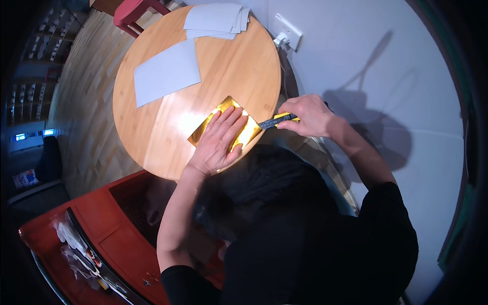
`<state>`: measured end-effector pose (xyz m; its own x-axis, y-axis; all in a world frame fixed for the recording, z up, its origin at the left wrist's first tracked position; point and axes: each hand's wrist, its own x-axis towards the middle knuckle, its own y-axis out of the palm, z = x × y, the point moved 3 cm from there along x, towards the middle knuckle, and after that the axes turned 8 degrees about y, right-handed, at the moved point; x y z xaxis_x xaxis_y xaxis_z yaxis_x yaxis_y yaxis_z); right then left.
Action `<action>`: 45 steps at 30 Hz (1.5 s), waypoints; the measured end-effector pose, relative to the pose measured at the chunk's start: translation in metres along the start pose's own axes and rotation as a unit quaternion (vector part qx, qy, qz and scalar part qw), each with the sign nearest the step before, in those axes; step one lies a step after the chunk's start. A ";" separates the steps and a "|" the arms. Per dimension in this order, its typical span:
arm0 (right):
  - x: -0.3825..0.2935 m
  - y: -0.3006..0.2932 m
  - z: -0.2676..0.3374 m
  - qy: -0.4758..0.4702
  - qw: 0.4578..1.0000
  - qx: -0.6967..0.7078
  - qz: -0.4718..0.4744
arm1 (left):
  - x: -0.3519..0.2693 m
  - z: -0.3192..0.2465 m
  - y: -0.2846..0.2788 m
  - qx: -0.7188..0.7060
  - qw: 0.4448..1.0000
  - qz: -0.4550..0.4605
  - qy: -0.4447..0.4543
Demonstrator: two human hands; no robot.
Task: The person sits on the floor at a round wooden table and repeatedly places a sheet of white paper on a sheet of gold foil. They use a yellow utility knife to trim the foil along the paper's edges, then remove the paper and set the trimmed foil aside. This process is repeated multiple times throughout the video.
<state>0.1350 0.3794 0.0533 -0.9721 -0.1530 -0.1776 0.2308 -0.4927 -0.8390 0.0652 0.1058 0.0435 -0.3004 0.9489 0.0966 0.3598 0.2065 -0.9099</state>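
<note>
My left hand (221,139) lies flat on a shiny gold foil sheet (248,129), pressing it to the round wooden table (148,131) near its front edge. Parts of the sheet are hidden under the fingers and palm. Just beyond the table's right edge, my right hand (310,114) grips a yellow-and-black snap-off utility knife (281,119). Its tip end points left and meets the right corner of the foil sheet; whether the blade touches the sheet cannot be told.
A single white sheet (167,72) lies farther back on the table, with a stack of white sheets (213,19) behind it. A wall socket with a plug (284,36) is at the right. A red stool (133,15) stands behind; a red cabinet (91,213) is at lower left.
</note>
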 end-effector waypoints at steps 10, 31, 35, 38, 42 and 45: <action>-0.003 0.004 -0.005 -0.006 1.000 0.007 -0.012 | 0.006 -0.007 -0.003 0.068 0.997 0.035 -0.016; -0.022 0.015 0.009 0.023 0.998 0.044 -0.043 | 0.004 -0.007 0.002 0.071 0.997 0.014 -0.010; -0.017 0.022 0.015 0.005 0.998 0.045 -0.039 | 0.003 -0.005 0.001 0.069 0.997 0.013 -0.010; -0.023 0.017 0.014 0.008 0.998 0.053 -0.025 | 0.003 -0.008 0.001 0.075 0.997 0.016 -0.014; -0.024 0.016 0.015 0.025 0.997 0.063 -0.039 | 0.008 -0.010 0.006 0.079 0.996 0.004 -0.028; -0.020 0.012 0.007 0.044 0.996 0.060 -0.043 | 0.022 -0.014 0.015 0.083 0.995 -0.030 -0.055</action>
<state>0.1571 0.3709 0.0506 -0.9872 -0.0321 -0.1560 0.1437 -0.6012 -0.7861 0.0769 0.1329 0.0373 -0.4155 0.9021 0.1163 0.1907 0.2114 -0.9586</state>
